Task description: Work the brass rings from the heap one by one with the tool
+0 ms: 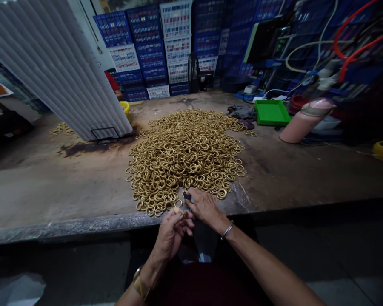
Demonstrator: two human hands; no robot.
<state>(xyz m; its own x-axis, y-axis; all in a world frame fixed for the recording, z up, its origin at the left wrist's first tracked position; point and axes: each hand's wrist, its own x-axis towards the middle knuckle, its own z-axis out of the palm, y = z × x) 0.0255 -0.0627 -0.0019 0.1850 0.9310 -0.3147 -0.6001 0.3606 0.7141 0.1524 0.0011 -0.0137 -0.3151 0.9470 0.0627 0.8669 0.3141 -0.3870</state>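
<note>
A broad heap of brass-coloured rings (185, 157) lies on the worktable (274, 170) and reaches close to its front edge. My left hand (174, 229), with a watch at the wrist, is at that edge, its fingers curled and thumb near the fingertips; a ring seems to be pinched there, partly hidden. To its right, my right hand (204, 205) rests at the front of the heap, fingers closed round a small dark object (187, 196). A bracelet circles the right wrist. One loose ring (178, 203) lies just above my left hand.
At the left a tall ribbed white panel (60, 63) leans over the table, with a person's red sleeve (111, 80) behind it. A green tray (272, 112), dark cloth (241, 112) and pink bottle (306, 121) stand right. Stacked crates (147, 42) line the back.
</note>
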